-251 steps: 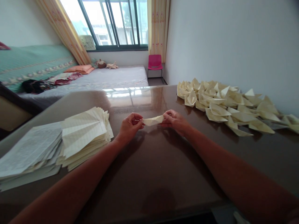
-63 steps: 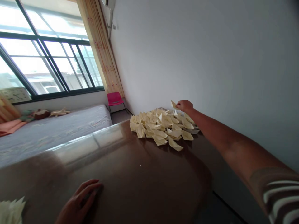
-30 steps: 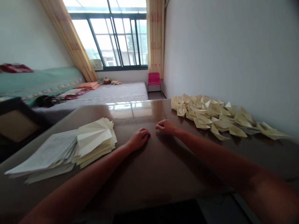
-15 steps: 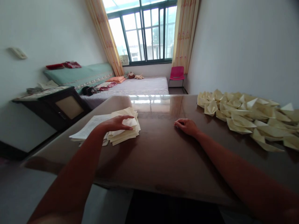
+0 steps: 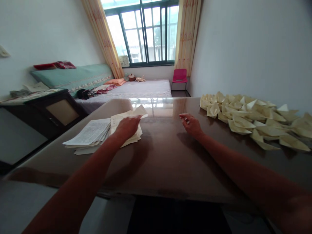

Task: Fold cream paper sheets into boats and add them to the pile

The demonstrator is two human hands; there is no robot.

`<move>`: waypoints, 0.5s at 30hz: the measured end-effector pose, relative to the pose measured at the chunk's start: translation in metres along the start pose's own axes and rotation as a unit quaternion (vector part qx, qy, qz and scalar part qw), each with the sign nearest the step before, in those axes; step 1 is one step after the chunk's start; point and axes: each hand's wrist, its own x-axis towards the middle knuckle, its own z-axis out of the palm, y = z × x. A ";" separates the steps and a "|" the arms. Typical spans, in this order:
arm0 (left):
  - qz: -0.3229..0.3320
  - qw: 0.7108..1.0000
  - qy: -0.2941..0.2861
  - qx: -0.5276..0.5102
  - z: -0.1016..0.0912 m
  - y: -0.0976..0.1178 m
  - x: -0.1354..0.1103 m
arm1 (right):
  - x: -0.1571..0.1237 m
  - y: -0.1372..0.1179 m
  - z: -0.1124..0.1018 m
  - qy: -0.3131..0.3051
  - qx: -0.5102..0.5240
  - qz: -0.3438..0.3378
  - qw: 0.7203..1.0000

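Observation:
My left hand (image 5: 127, 126) rests on a stack of cream pre-creased paper sheets (image 5: 122, 130) at the left of the dark glossy table (image 5: 165, 156), its fingers pinching the top sheet (image 5: 136, 113), whose far corner is lifted. My right hand (image 5: 192, 123) hovers just above the table's middle, fingers loosely spread, holding nothing. A heap of folded cream paper boats (image 5: 251, 118) lies along the table's right side by the wall.
Printed flat sheets (image 5: 89, 131) lie under and left of the stack. Beyond the table are a bed (image 5: 136, 89), a pink chair (image 5: 179, 75), a window with curtains, and a dark cabinet (image 5: 48, 112) at left. A grey wall bounds the right.
My left hand, which lay over the stack half a second ago, now grips the top sheet and raises its far edge. My right hand has lifted slightly and opened.

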 end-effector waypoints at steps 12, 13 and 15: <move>0.191 0.979 -0.056 -0.048 0.049 0.142 0.013 | 0.022 0.015 -0.031 -0.352 -0.008 -0.135 0.926; 0.192 0.979 -0.055 -0.052 0.048 0.140 0.014 | 0.022 0.018 -0.034 -0.376 0.010 -0.156 0.914; 0.191 0.978 -0.060 -0.067 0.044 0.132 0.016 | 0.021 0.022 -0.036 -0.372 0.043 -0.165 0.913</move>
